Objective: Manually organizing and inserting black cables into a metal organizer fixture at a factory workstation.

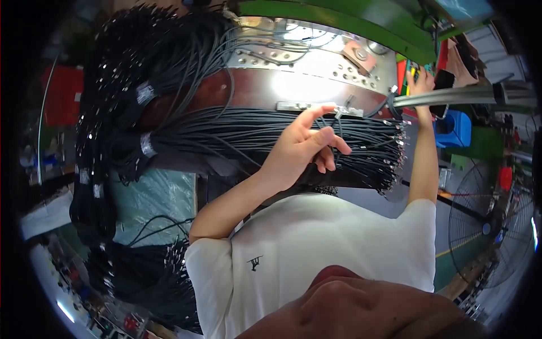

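My left hand (307, 144) hovers over a thick bundle of black cables (226, 133) lying across the bench. Its index finger stretches toward a small metal fixture (350, 111) at the bench edge, and the other fingers are loosely bent and apart. I see nothing gripped in it, though thin cables pass close behind the fingers. My right hand (420, 86) reaches far out to the right with fingers spread, beside red, yellow and green objects (402, 76). The fingertips are small there, and contact is hard to make out. Silvery cable ends (400, 147) fan out at the bundle's right end.
A perforated metal plate (271, 56) holds a brown block (359, 56) at the back. A metal bar (451, 97) juts in at the right, above a blue plastic stool (453, 129). More black cables (135, 62) hang at left. A fan (480, 226) stands at lower right.
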